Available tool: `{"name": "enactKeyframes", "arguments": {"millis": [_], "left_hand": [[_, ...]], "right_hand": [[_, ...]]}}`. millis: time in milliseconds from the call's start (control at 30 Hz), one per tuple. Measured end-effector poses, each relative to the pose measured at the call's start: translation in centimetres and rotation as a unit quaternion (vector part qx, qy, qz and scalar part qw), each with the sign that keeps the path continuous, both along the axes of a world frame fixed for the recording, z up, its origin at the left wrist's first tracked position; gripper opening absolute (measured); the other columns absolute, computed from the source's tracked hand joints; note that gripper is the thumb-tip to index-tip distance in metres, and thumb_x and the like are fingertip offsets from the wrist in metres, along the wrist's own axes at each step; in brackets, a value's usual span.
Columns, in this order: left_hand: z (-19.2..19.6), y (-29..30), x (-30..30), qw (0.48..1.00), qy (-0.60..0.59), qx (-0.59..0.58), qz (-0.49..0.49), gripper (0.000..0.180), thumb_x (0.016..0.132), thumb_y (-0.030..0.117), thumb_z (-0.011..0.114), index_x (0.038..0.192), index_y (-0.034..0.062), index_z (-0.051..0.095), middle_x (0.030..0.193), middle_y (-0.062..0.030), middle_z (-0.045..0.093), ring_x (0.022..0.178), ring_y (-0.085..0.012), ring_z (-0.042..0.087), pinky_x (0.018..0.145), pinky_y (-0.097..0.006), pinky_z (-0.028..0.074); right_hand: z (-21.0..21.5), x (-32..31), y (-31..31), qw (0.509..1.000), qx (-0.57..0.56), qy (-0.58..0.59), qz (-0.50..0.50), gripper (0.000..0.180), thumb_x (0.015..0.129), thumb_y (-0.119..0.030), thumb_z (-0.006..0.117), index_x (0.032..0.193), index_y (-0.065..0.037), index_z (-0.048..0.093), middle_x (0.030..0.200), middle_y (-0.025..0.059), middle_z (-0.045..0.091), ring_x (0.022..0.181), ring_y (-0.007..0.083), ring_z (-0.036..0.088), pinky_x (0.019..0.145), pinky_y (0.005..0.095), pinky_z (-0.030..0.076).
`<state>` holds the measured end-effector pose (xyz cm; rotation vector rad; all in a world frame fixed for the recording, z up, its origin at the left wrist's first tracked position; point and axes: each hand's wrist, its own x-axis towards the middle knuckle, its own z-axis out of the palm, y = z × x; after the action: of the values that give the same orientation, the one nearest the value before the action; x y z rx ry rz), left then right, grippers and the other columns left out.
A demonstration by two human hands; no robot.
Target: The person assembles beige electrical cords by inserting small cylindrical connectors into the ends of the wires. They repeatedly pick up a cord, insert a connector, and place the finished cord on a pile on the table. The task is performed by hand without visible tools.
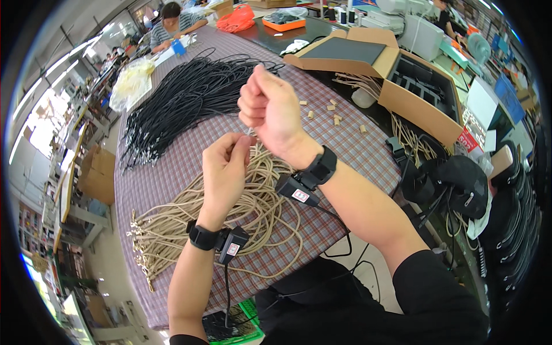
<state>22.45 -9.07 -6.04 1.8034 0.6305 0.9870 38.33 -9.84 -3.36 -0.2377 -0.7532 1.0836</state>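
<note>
My left hand (225,167) is closed in a pinch, thumb against the fingers, above a pile of beige cords (230,208). Just above and to its right, my right hand (275,112) is raised with curled fingers. A thin pale bit shows in the narrow gap between the two hands, too small to name; the fingers hide whatever they grip. The beige cords fan out to the left, ending in metal clips (145,261). Beyond my hands lies a big bundle of black cords (192,95). Several small beige cylinder-shaped pieces (337,121) are scattered right of my right hand.
A checked cloth (322,201) covers the table. An open cardboard box (422,112) with dark contents stands at the right, near a black bag (460,187). A clear plastic bag (131,86) lies far left. Another person (172,29) sits at the table's far end. Cables hang from both wrist straps.
</note>
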Motion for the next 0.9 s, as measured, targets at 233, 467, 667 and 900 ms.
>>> {"name": "enactKeyframes", "arguments": {"millis": [233, 467, 667, 900], "left_hand": [[0.1, 0.2, -0.3, 0.994, -0.074, 0.010, 0.080, 0.021, 0.115, 0.015, 0.061, 0.105, 0.0000, 0.071, 0.073, 0.0078, 0.051, 0.059, -0.0002, 0.041, 0.052, -0.021, 0.028], [-1.0, 0.2, 0.0, 0.999, -0.028, -0.018, 0.039, 0.021, 0.115, 0.016, 0.062, 0.105, 0.0006, 0.072, 0.075, 0.0050, 0.059, 0.060, -0.0017, 0.049, 0.052, -0.021, 0.035], [0.2, 2.4, -0.8, 0.961, 0.091, 0.247, 0.081, 0.015, 0.102, 0.008, 0.071, 0.105, -0.0048, 0.078, 0.088, -0.0110, 0.079, 0.075, -0.0144, 0.070, 0.069, -0.033, 0.055], [2.5, 9.0, 1.5, 0.922, 0.306, 0.238, -0.022, 0.020, 0.094, 0.008, 0.075, 0.108, -0.0055, 0.076, 0.092, -0.0198, 0.080, 0.084, -0.0292, 0.078, 0.079, -0.039, 0.060]], "right_hand": [[0.8, -1.4, -0.5, 0.997, -0.023, -0.002, 0.076, 0.033, 0.118, -0.033, 0.055, 0.110, -0.003, 0.068, 0.091, 0.0025, 0.066, 0.085, 0.0161, 0.066, 0.080, 0.0357, 0.057], [-2.5, 0.7, -0.4, 0.986, -0.015, -0.152, 0.065, 0.030, 0.118, -0.026, 0.055, 0.114, -0.001, 0.070, 0.087, 0.0026, 0.067, 0.087, 0.0151, 0.069, 0.095, 0.0371, 0.060], [-4.0, 4.4, 0.1, 0.988, 0.005, -0.065, 0.140, 0.024, 0.118, -0.022, 0.055, 0.113, -0.003, 0.068, 0.083, 0.0007, 0.063, 0.076, 0.0146, 0.064, 0.089, 0.0379, 0.058], [-4.6, 5.7, 0.5, 0.982, 0.031, -0.006, 0.185, 0.025, 0.117, -0.022, 0.056, 0.112, -0.001, 0.069, 0.078, 0.0004, 0.061, 0.071, 0.0154, 0.062, 0.085, 0.0389, 0.058]]}}
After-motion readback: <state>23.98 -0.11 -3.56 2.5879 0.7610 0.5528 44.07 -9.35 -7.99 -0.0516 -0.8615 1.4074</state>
